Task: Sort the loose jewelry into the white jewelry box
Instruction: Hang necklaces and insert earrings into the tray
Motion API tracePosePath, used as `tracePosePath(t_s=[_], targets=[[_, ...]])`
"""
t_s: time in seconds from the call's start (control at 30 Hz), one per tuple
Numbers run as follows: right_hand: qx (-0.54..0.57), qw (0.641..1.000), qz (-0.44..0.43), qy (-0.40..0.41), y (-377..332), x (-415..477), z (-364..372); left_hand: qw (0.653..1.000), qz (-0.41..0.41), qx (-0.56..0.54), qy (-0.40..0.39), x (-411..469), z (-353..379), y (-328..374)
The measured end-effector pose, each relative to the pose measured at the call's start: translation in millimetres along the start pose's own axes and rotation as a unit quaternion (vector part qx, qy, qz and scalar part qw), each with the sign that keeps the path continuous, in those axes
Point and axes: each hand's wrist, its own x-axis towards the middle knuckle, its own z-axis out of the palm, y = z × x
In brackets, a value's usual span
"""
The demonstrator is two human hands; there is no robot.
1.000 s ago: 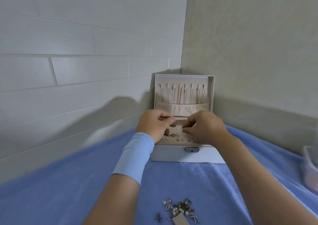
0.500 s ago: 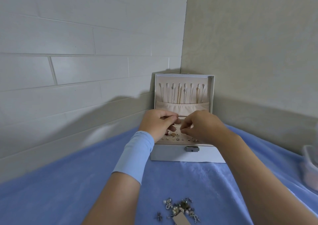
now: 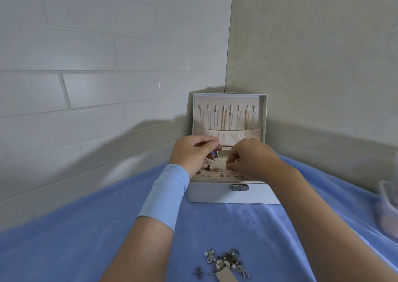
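- White jewelry box point(image 3: 215, 194): stood in the wall corner at the far end of the worktop, on the blue cloth point(image 3: 86, 238). Its lid point(image 3: 264, 113) was raised upright and a metal latch point(image 3: 239, 187) sat on the front wall.
- Chains point(image 3: 224, 120): hung in a row inside the lid, their lower ends tucked into a gathered pocket.
- Perforated panel point(image 3: 218, 163): lay across the top of the box, with small studs set in its near rows.
- Left hand point(image 3: 193, 152): over the panel's left side, a blue band at the wrist. Its grip was clamped, thumb against fingers, on a small gold-toned piece point(image 3: 217, 142).
- Right hand point(image 3: 252, 159): over the panel's right side. Its grip was drawn together, fingertips down at the panel; whether anything lay between them could not be told.
- Loose jewelry point(image 3: 226, 259): a heap on the cloth at the near edge, well apart from the box.
- Tan card point(image 3: 225, 276): touching the heap; any print on it was unreadable.
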Motion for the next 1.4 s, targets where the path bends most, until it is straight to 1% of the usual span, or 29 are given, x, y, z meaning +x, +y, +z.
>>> tracePosePath(t_s=[0.13, 0.3, 0.43, 0.6, 0.8, 0.9, 0.97, 1.0, 1.03, 1.1, 1.13, 1.3, 1.33, 1.4], targets=[[0.006, 1.000, -0.015, -0.003, 0.7, 0.4, 0.5, 1.000, 0.007, 0.010, 0.008, 1.4, 0.4, -0.4], [0.015, 1.000, -0.020, 0.012, 2.6, 0.3, 4.5, 1.000, 0.003, 0.011, 0.005, 1.6, 1.6, -0.6], [-0.001, 1.000, -0.017, 0.025, 1.8, 0.6, 6.5, 1.000, 0.001, 0.003, 0.002, 0.8, 1.0, 1.4], [-0.027, 0.999, -0.021, -0.001, -1.3, 1.4, 2.8, 1.000, 0.005, 0.011, 0.001, 1.0, 1.0, 1.4], [0.004, 0.999, -0.029, -0.033, 1.4, -2.0, -1.6, 1.000, 0.011, 0.026, 0.007, 0.2, 1.2, -0.1], [0.052, 0.998, -0.019, -0.036, 7.4, -1.4, -3.0, 0.999, 0.006, 0.031, 0.006, -0.5, 1.2, -0.2], [0.104, 0.994, -0.011, -0.012, 11.8, -1.1, -4.6, 0.999, 0.002, 0.032, 0.006, -1.8, 2.4, 0.1], [0.151, 0.988, -0.014, 0.012, 12.9, -1.2, -5.7, 0.999, 0.001, 0.033, 0.007, -2.3, 3.4, 0.6], [0.217, 0.975, -0.022, 0.035, 12.9, -2.4, -7.8, 0.999, -0.001, 0.035, 0.008, -3.0, 4.6, 1.7], [0.345, 0.936, -0.042, 0.058, 10.1, -6.3, -14.7, 0.999, -0.009, 0.037, 0.005, -3.9, 7.5, 4.0], [0.372, 0.925, -0.050, 0.058, 8.7, -8.0, -17.6, 0.999, -0.014, 0.036, 0.002, -4.2, 8.6, 4.4], [0.412, 0.908, -0.038, 0.062, 10.0, -8.8, -19.5, 0.999, -0.001, 0.033, -0.023, -4.8, 10.7, 4.8], [0.409, 0.910, -0.030, 0.065, 12.5, -7.5, -17.6, 0.999, 0.002, 0.046, -0.026, -3.0, 11.8, 2.6], [0.366, 0.928, -0.012, 0.067, 17.7, -3.6, -11.8, 0.993, 0.017, 0.113, -0.025, 1.2, 14.4, -4.0]])
